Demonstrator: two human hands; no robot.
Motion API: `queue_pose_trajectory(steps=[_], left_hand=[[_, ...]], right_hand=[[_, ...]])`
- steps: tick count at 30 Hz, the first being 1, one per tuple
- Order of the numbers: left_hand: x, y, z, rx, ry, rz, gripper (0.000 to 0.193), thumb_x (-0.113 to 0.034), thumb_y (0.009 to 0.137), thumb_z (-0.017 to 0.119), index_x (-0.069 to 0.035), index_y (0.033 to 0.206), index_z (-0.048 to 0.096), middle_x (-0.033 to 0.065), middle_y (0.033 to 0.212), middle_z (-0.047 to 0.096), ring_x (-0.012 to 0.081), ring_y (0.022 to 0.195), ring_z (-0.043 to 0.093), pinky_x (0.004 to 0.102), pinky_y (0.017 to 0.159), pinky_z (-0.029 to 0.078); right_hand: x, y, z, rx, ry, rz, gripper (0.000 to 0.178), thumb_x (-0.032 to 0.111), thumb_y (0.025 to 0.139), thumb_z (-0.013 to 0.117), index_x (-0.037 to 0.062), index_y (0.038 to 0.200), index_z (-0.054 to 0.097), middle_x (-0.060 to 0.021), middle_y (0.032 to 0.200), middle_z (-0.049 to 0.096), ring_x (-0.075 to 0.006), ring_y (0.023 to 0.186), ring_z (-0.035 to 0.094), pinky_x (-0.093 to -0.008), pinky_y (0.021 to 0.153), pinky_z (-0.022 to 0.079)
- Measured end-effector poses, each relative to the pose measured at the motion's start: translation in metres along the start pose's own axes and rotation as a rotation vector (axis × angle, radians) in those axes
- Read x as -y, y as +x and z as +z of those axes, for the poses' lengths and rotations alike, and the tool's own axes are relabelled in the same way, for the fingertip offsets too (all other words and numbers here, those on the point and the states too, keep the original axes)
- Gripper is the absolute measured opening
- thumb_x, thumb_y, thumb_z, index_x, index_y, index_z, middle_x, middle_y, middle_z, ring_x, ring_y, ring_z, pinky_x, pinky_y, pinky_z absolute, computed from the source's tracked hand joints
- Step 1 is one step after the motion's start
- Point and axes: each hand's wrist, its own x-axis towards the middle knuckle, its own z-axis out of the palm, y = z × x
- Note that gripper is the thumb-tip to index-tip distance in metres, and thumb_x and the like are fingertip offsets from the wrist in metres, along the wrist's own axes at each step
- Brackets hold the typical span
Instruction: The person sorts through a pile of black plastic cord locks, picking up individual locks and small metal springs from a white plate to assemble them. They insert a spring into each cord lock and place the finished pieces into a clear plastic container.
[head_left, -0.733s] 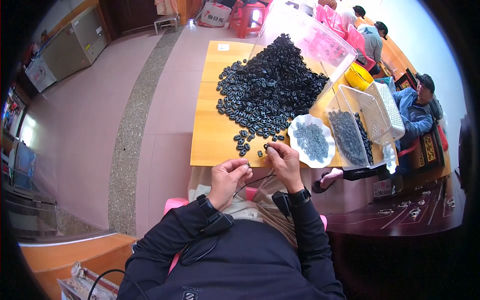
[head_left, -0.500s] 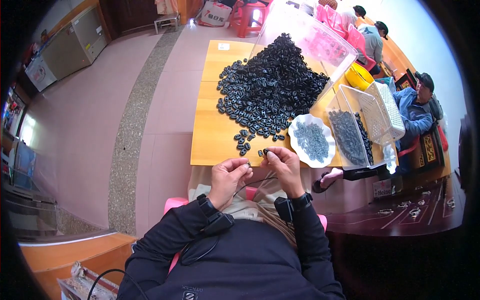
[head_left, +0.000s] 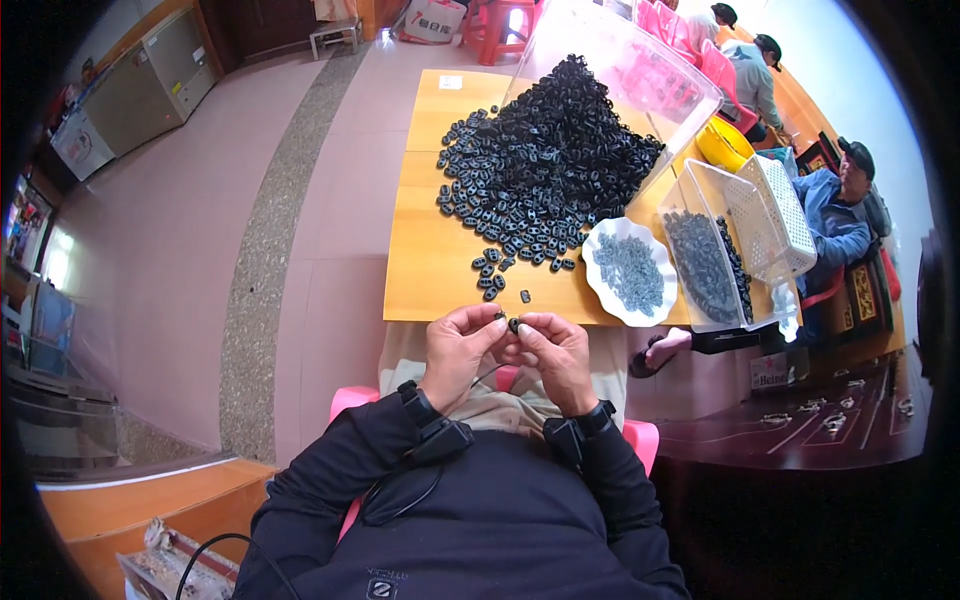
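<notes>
My left hand (head_left: 456, 350) and my right hand (head_left: 562, 362) meet just off the near edge of the wooden table (head_left: 420, 270). Between the right thumb and fingers is a small black oval plastic piece (head_left: 514, 325). The left thumb and forefinger are pinched together against it; a tiny thing shows at their tips, too small to name. One black two-holed piece (head_left: 525, 297) lies alone on the table just beyond my fingers. Past it, several more sit in a small group (head_left: 490, 272), in front of a large heap of black pieces (head_left: 560, 150).
Right of the heap stands a white scalloped dish (head_left: 652, 318) of small clear grey parts. Beside it are a clear bin (head_left: 700, 190) of parts, a white perforated basket (head_left: 785, 215) and a yellow bowl (head_left: 722, 146). A large clear tub (head_left: 690, 105) lies behind. A person (head_left: 835, 215) sits at right.
My right hand has picked up a black piece from the table edge and drawn it left and nearer to me. Both hands' fingertips now meet. The view has shifted slightly.
</notes>
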Motion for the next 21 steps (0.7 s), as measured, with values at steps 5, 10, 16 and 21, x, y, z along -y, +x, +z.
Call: queue_pose_trajectory(steps=[5, 10, 16, 21], left_hand=[[-0.0009, -0.0011, 0.0009, 0.026, -0.029, -0.022, 0.022, 0.0, 0.086, 0.064, 0.004, 0.107, 0.06, 0.0102, 0.093, 0.067, 0.0152, 0.079, 0.066, 0.0261, 0.074, 0.055], [0.0017, -0.0003, -0.0002, 0.042, -0.017, 0.004, 0.025, 0.001, 0.085, 0.065, 0.004, 0.109, 0.059, 0.0097, 0.094, 0.066, 0.0133, 0.081, 0.065, 0.0252, 0.075, 0.055], [0.0011, -0.0014, -0.0003, 0.048, -0.027, -0.028, 0.026, 0.001, 0.085, 0.065, 0.004, 0.109, 0.059, 0.0096, 0.095, 0.066, 0.0128, 0.082, 0.064, 0.0246, 0.075, 0.054], [-0.0002, -0.0016, 0.0009, 0.06, -0.056, -0.042, 0.026, 0.002, 0.085, 0.065, 0.004, 0.109, 0.059, 0.0103, 0.095, 0.066, 0.0138, 0.082, 0.064, 0.0249, 0.074, 0.055]], right_hand=[[-0.0011, -0.0013, -0.0002, -0.016, 0.029, -0.007, 0.015, 0.003, 0.09, 0.06, -0.0048, 0.103, 0.061, -0.0143, 0.089, 0.068, -0.019, 0.072, 0.069, -0.0324, 0.068, 0.061], [-0.0009, -0.0029, 0.0005, -0.034, 0.041, -0.005, 0.014, 0.003, 0.09, 0.06, -0.0048, 0.101, 0.063, -0.0147, 0.089, 0.068, -0.02, 0.073, 0.069, -0.0326, 0.067, 0.061], [-0.0006, -0.0043, -0.0005, -0.029, 0.083, 0.044, 0.017, 0.003, 0.089, 0.06, -0.0058, 0.103, 0.063, -0.0156, 0.091, 0.068, -0.0215, 0.075, 0.07, -0.033, 0.071, 0.061], [-0.0003, -0.004, -0.0037, -0.007, 0.139, 0.085, 0.018, 0.002, 0.089, 0.06, -0.0056, 0.105, 0.063, -0.0157, 0.094, 0.068, -0.022, 0.079, 0.069, -0.0349, 0.075, 0.059]])
